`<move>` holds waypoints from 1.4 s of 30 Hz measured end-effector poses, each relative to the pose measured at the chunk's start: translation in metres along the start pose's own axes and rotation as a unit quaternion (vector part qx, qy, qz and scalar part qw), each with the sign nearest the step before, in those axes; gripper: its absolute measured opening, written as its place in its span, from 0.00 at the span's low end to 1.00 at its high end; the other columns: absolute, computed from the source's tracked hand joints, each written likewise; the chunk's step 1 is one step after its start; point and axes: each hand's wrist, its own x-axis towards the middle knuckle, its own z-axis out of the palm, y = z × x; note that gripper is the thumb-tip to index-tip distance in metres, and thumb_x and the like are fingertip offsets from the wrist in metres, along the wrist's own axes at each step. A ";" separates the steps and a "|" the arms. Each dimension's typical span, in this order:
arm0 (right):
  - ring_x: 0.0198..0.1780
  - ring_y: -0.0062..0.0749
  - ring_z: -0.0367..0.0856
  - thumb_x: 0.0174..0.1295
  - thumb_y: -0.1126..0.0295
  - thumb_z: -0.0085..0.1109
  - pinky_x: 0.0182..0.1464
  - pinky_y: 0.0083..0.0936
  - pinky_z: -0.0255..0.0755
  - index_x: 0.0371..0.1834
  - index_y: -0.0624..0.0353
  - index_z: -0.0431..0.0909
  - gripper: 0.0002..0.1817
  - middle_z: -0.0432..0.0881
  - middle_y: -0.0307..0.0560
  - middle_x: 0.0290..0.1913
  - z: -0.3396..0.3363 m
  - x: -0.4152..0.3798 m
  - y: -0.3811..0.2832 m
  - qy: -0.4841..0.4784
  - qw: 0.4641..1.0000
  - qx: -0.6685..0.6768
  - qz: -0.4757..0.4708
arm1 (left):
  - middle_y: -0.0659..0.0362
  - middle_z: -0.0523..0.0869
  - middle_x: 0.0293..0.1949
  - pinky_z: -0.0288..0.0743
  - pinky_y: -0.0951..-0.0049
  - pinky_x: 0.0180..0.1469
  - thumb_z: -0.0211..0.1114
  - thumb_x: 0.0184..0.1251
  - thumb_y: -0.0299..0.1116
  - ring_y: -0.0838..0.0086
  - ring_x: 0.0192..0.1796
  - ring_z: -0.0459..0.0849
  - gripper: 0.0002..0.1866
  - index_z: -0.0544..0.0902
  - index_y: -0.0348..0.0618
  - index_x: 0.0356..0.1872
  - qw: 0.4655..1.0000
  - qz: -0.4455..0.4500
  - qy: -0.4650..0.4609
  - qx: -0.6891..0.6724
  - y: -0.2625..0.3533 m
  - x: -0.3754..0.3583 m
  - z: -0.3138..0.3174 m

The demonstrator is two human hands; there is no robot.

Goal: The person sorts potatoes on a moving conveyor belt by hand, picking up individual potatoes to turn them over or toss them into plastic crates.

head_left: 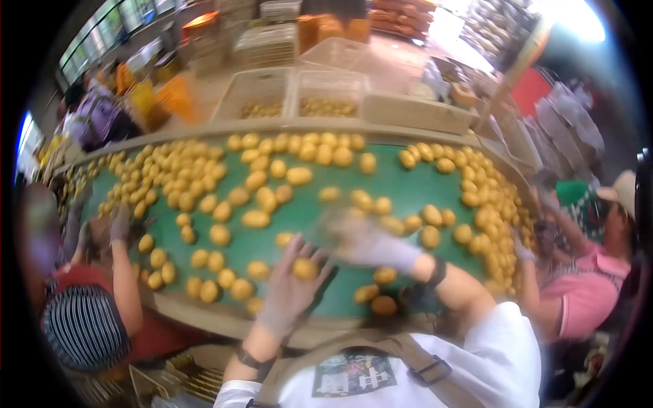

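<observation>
Yellow potatoes (299,176) lie scattered over a green conveyor belt (381,178). My left hand (289,289), in a pale glove, is over the belt's near side with its fingers curved around a potato (305,268). To the right, my right hand (374,246), also gloved, reaches across the middle of the belt. Its fingers are smeared by motion, so whether they hold anything cannot be made out. Several potatoes (393,225) lie close beside it, and a few more (384,305) are on the belt below my right wrist.
Dense potato heaps cover the belt's left (183,170) and right (486,217) sides. Two crates (331,80) with potatoes stand beyond the far rim. A person in a striped top (85,323) works at left; another in a pink shirt (581,292) works at right.
</observation>
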 end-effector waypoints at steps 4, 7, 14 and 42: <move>0.59 0.58 0.80 0.57 0.49 0.70 0.57 0.48 0.78 0.67 0.51 0.78 0.35 0.78 0.62 0.62 0.025 -0.017 -0.061 0.006 0.998 -0.068 0.002 | 0.42 0.79 0.67 0.73 0.52 0.69 0.62 0.73 0.39 0.45 0.66 0.80 0.33 0.67 0.35 0.76 0.914 0.237 -0.070 0.321 0.051 0.008 -0.002; 0.56 0.57 0.81 0.55 0.45 0.71 0.56 0.48 0.77 0.63 0.49 0.81 0.34 0.78 0.61 0.63 -0.012 -0.028 -0.094 0.073 0.988 -0.116 -0.071 | 0.42 0.78 0.68 0.71 0.55 0.71 0.62 0.73 0.37 0.47 0.69 0.79 0.35 0.65 0.32 0.77 0.879 0.257 -0.115 0.385 0.087 0.001 -0.011; 0.56 0.37 0.81 0.76 0.62 0.58 0.56 0.36 0.81 0.75 0.59 0.67 0.28 0.78 0.62 0.60 -0.244 -0.050 -0.068 0.544 0.795 -0.253 0.089 | 0.43 0.77 0.70 0.66 0.50 0.77 0.68 0.72 0.39 0.43 0.76 0.70 0.31 0.74 0.48 0.74 0.939 0.006 -0.252 0.234 0.072 0.005 -0.067; 0.56 0.52 0.83 0.69 0.63 0.61 0.58 0.42 0.77 0.69 0.56 0.76 0.26 0.84 0.56 0.57 0.035 0.064 -0.078 0.044 0.996 -0.021 0.077 | 0.48 0.76 0.71 0.73 0.55 0.72 0.68 0.74 0.40 0.54 0.75 0.72 0.25 0.79 0.46 0.69 0.961 -0.163 0.018 -0.222 0.081 -0.087 -0.165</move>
